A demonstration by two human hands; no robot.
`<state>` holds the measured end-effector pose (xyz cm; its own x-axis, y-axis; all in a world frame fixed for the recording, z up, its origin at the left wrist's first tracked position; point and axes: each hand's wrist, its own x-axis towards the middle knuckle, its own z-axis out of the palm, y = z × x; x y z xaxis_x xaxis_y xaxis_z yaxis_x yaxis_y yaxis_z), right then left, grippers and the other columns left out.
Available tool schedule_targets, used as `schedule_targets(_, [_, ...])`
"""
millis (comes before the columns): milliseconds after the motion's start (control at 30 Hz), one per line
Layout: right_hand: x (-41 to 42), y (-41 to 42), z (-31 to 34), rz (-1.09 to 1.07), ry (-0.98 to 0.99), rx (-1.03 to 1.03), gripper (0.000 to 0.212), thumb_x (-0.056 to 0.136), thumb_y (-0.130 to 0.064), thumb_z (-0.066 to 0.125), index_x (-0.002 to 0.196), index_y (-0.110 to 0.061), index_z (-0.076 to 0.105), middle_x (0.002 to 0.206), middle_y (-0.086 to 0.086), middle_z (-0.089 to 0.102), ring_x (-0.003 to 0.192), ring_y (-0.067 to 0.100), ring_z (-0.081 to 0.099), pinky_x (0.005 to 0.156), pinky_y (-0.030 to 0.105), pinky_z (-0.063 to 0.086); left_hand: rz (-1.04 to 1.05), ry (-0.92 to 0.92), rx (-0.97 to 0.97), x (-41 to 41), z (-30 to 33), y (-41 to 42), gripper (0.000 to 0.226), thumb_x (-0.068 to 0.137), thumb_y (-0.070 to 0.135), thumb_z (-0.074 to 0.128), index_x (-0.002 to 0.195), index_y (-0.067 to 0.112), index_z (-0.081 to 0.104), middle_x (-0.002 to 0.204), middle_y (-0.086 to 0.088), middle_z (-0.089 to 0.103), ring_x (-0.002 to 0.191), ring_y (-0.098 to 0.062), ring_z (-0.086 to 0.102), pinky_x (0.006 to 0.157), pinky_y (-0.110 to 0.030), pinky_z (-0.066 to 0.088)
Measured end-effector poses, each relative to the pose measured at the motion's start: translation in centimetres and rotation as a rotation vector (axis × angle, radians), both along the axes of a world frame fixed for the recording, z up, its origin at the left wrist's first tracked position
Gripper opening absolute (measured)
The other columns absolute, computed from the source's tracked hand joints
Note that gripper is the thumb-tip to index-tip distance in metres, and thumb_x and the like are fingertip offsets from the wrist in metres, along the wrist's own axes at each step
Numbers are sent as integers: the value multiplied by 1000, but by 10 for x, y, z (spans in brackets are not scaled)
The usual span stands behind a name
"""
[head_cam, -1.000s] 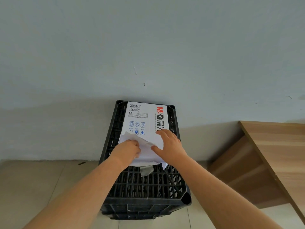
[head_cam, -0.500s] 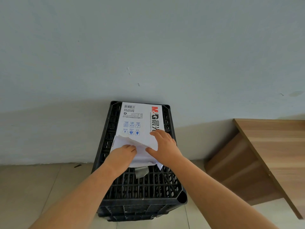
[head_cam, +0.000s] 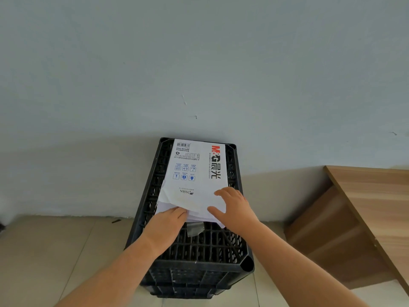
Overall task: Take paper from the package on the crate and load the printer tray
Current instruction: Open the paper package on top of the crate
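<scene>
Both of your hands are at the near, opened end of the paper package [head_cam: 197,173], which lies along the top of the black crate [head_cam: 199,247] toward its far edge. Your left hand [head_cam: 168,222] has its fingers tucked under the torn wrapper, their grip hidden. Your right hand [head_cam: 234,207] rests spread, pressing the wrapper's near right corner.

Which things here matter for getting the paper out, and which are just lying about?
For the job:
- paper package, open at the near end
- black crate under it
- left hand, fingers in the opening
- right hand, pressing on the wrapper

Lying about:
- wooden table at right
- grey tape scrap on the crate
- small dark scrap on the floor
</scene>
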<state>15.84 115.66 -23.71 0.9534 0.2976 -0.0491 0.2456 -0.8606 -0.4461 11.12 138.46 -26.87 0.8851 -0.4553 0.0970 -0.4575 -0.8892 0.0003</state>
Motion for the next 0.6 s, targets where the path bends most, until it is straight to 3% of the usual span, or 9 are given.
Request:
schedule_targets(133, [-7, -5, -5, -236, 68, 44, 41, 93, -47, 51, 124, -21, 52, 122, -1, 51, 102, 16, 54, 82, 32, 50, 17, 28, -6, -1, -1, 3, 45, 54, 9, 89, 94, 17, 71, 80, 6, 69, 53, -9, 63, 46, -25, 57])
schedule_targets(233, [-16, -4, -4, -323, 157, 30, 33, 95, -47, 47, 110, -18, 49, 103, -1, 53, 76, 13, 53, 62, 28, 44, -2, -3, -16, -5, 7, 5, 32, 55, 12, 88, 80, 20, 69, 69, 9, 63, 44, -6, 55, 40, -21, 52])
schedule_targets(300, [-21, -3, -5, -392, 242, 72, 32, 95, -46, 47, 104, -15, 45, 94, 2, 55, 68, 13, 51, 54, 27, 40, -37, -28, -18, -12, 13, 6, 29, 55, 13, 88, 71, 22, 66, 64, 10, 59, 39, -5, 50, 37, -19, 48])
schedule_targets(400, [-25, 0, -6, -638, 475, 381, 32, 94, -35, 54, 110, -8, 48, 90, 7, 55, 71, 21, 57, 63, 36, 55, -98, -40, -32, -24, 16, 10, 23, 63, 17, 84, 71, 25, 64, 64, 13, 58, 40, -3, 49, 35, -18, 46])
schedule_targets(500, [-35, 5, -7, -825, 696, 836, 24, 91, -6, 58, 114, 0, 53, 98, 15, 54, 81, 30, 60, 77, 46, 59, -121, -40, -99, -35, 16, 15, 13, 76, 19, 74, 75, 25, 62, 67, 13, 59, 44, -4, 50, 38, -19, 45])
schedule_targets(567, [-46, 8, -7, -795, 697, 937, 30, 90, 7, 56, 116, -7, 50, 110, 16, 49, 91, 30, 57, 70, 40, 58, -100, -4, -180, -43, 20, 17, 10, 89, 24, 57, 83, 22, 64, 77, 11, 63, 56, -7, 55, 50, -22, 49])
schedule_targets(600, [-50, 9, -7, -772, 668, 910, 31, 89, 7, 55, 114, -11, 51, 113, 15, 49, 94, 30, 56, 69, 38, 57, -74, 38, -237, -47, 25, 18, 22, 93, 31, 45, 92, 21, 65, 89, 9, 66, 69, -8, 59, 62, -24, 51])
